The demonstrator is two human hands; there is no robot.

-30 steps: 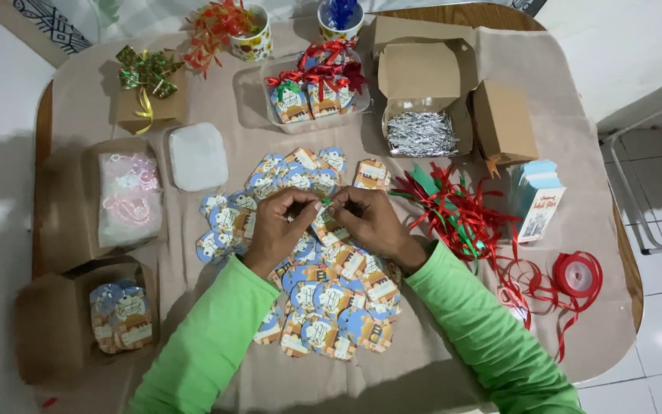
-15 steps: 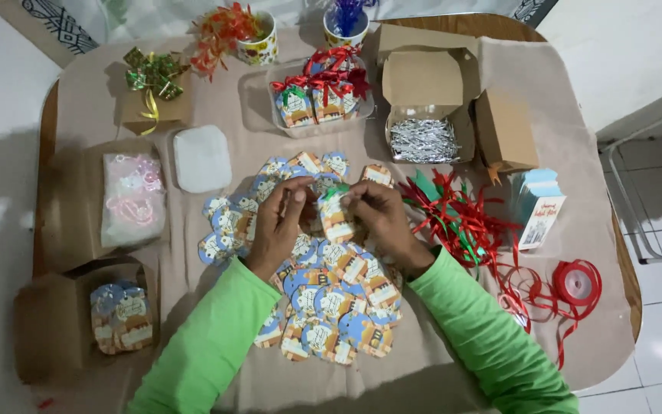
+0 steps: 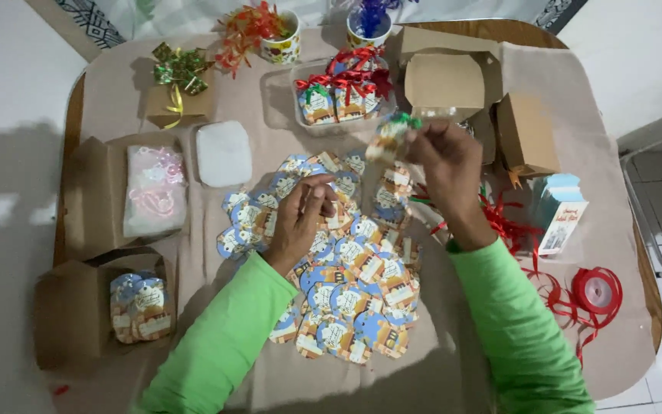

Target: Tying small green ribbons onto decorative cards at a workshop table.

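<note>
Several small blue-and-orange wrapped packets point(image 3: 350, 284) lie spread over the middle of the paper-covered table point(image 3: 270, 107). My left hand point(image 3: 300, 218) rests on the pile with fingers loosely curled, holding nothing that I can see. My right hand point(image 3: 446, 165) is raised above the table and pinches one packet with a green tie point(image 3: 387, 136) by its top. Behind it a clear tray point(image 3: 300, 83) holds packets tied with red ribbon point(image 3: 342, 86).
Open brown boxes point(image 3: 442, 80) stand at the back right and along the left point(image 3: 93, 199); one at front left point(image 3: 78, 307) holds packets. A white pad point(image 3: 224, 153), ribbon bows point(image 3: 181, 73), two mugs point(image 3: 281, 46), red ribbon spool point(image 3: 595, 291) and a small carton point(image 3: 561, 215) surround the pile.
My right hand has lifted a packet off the pile and carried it up and back toward the clear tray. My left hand has stayed on the pile.
</note>
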